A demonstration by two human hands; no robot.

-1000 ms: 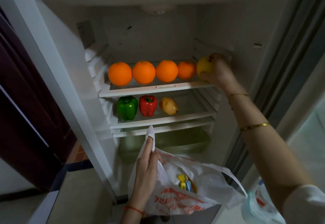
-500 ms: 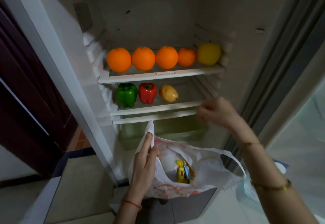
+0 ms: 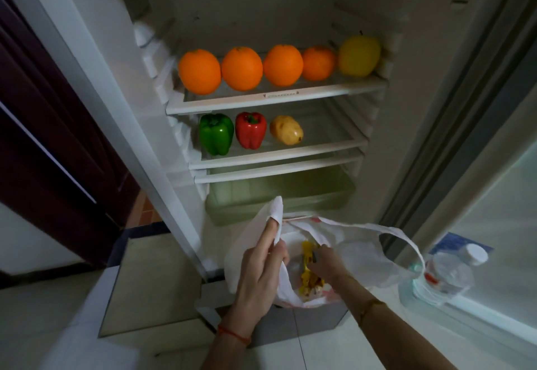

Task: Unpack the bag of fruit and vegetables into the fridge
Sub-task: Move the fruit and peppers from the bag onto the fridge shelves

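The white plastic bag (image 3: pixel 357 256) hangs in front of the open fridge. My left hand (image 3: pixel 263 271) grips its left handle and holds it open. My right hand (image 3: pixel 327 263) reaches inside the bag at a yellow item (image 3: pixel 308 275); whether the fingers hold it cannot be told. On the upper shelf (image 3: pixel 276 99) sit several oranges (image 3: pixel 242 69) and a yellow apple (image 3: pixel 359 55). The lower shelf (image 3: pixel 276 156) holds a green pepper (image 3: pixel 216 134), a red pepper (image 3: pixel 250 130) and a potato (image 3: pixel 286 130).
A pale green crisper drawer (image 3: pixel 279 195) lies under the shelves. A clear plastic water bottle (image 3: pixel 447 272) stands on the floor at the right by the fridge door. A dark wooden door (image 3: pixel 43 125) is at the left. A grey box (image 3: pixel 151 282) sits below left.
My right hand left the yellow apple on the upper shelf's right end, came down and went into the bag. My left hand kept hold of the bag handle.
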